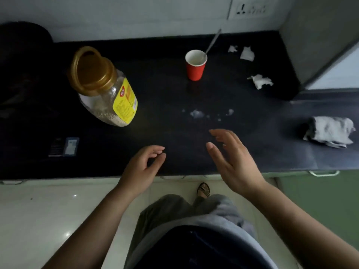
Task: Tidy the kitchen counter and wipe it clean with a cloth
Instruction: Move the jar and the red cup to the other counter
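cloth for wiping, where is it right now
In the head view the grey cloth lies crumpled on the dark counter at the far right, near the front edge, right of the open right hand and apart from it.

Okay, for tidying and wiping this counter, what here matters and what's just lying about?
Matters: grey cloth, red cup with spoon, jar, paper scraps, white spill, counter.
Lying about: wall socket, small packet.

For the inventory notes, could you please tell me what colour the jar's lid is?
The lid is gold, seen best in the head view.
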Demonstrator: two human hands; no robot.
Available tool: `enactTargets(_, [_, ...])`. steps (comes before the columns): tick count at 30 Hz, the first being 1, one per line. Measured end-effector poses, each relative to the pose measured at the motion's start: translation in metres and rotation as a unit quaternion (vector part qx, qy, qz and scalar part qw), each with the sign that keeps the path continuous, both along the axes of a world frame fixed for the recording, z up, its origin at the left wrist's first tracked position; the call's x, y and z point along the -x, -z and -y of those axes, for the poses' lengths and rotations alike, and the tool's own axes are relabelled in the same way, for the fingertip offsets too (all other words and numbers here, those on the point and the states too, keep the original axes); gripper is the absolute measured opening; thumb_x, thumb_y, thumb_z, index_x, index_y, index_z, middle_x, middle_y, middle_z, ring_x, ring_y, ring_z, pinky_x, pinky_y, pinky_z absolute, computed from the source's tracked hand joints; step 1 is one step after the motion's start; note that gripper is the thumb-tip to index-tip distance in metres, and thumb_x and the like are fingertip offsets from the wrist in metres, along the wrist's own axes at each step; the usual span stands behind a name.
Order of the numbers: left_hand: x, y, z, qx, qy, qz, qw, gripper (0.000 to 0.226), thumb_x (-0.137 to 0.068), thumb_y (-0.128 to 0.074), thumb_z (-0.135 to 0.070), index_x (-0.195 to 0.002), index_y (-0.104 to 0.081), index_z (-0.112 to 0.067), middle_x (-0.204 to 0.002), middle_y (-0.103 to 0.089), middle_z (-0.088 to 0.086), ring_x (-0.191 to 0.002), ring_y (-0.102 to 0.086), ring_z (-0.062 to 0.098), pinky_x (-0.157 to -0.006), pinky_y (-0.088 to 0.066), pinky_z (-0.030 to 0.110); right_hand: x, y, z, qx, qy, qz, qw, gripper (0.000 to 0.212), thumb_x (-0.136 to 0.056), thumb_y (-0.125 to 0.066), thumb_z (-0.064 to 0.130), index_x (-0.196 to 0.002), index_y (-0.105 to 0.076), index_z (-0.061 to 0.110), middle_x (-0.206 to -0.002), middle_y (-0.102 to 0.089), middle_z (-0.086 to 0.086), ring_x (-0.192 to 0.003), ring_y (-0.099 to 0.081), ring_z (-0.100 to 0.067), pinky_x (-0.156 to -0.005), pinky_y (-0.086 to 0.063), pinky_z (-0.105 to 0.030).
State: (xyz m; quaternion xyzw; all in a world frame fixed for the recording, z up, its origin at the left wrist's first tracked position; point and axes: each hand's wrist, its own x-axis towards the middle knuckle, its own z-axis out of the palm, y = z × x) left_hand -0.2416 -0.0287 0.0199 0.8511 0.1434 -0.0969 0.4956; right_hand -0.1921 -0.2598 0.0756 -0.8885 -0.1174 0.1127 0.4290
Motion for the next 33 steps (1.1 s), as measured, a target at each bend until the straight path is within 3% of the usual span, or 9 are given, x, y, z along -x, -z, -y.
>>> enactTargets(3, [-0.034,0.017,-0.008,-0.081,0.019,0.007,0.997,0.028,-0.09,-0.056,-0.033,-0.116,-0.059,-0.023,-0.118,-0.058,-0.007,-0.107,-0.053,0.005,-0.088,-0.041,0.023,-0.047,0.006,-0.015,0.014,-0.029,0.002,0.999,0.05,-0.09,-0.04,0.049,-0.129,-0.046,0.019,-0.127,-0.048,0.008,-0.114,-0.046,-0.003,-0.085,-0.03,-0.004])
enactTargets(8, [-0.103,0.036,-0.024,-0.187,0.066,0.073,0.977,0.032,-0.089,-0.057,-0.028,-0.119,-0.058,-0.014,-0.118,-0.06,0.002,-0.109,-0.056,0.015,-0.088,-0.042,0.024,-0.111,0.025,-0.044,0.014,-0.009,0.009,1.0,0.043,-0.091,-0.048,0.042,-0.127,-0.047,0.018,-0.127,-0.049,0.005,-0.103,-0.05,-0.005,-0.083,-0.04,-0.02])
enactTargets(12, [-0.154,0.051,-0.029,-0.263,0.092,0.089,0.956,0.037,-0.089,-0.055,-0.03,-0.122,-0.055,-0.013,-0.122,-0.058,0.006,-0.113,-0.055,0.022,-0.09,-0.045,0.032,-0.161,0.05,-0.061,0.041,0.047,0.012,0.998,0.047,-0.092,-0.05,0.041,-0.131,-0.044,0.015,-0.133,-0.046,0.001,-0.118,-0.046,-0.011,-0.087,-0.038,-0.021])
enactTargets(18, [-0.185,0.088,-0.045,-0.375,0.126,0.04,0.918,0.052,-0.089,-0.044,-0.038,-0.134,-0.046,-0.012,-0.141,-0.045,0.012,-0.129,-0.043,0.03,-0.099,-0.042,0.049,-0.223,0.099,-0.066,0.058,0.141,-0.026,0.988,0.055,-0.089,-0.056,0.041,-0.132,-0.042,0.01,-0.135,-0.046,-0.007,-0.124,-0.046,-0.022,-0.1,-0.042,-0.036])
enactTargets(24, [-0.178,0.102,-0.044,-0.378,0.125,0.027,0.917,0.056,-0.091,-0.03,-0.042,-0.141,-0.037,-0.018,-0.15,-0.035,0.008,-0.137,-0.032,0.028,-0.106,-0.029,0.054,-0.258,0.118,-0.075,-0.004,0.189,-0.036,0.981,0.079,-0.077,-0.071,0.042,-0.139,-0.032,0.012,-0.141,-0.039,-0.005,-0.126,-0.043,-0.017,-0.102,-0.042,-0.033])
enactTargets(33, [-0.178,0.106,-0.046,-0.366,0.118,0.027,0.923,0.055,-0.092,-0.032,-0.042,-0.143,-0.034,-0.021,-0.152,-0.031,0.004,-0.14,-0.025,0.023,-0.11,-0.021,0.049,-0.295,0.131,-0.106,-0.098,0.255,-0.015,0.962,0.082,-0.066,-0.081,0.032,-0.134,-0.036,0.02,-0.135,-0.046,0.001,-0.121,-0.047,-0.013,-0.1,-0.044,-0.032])
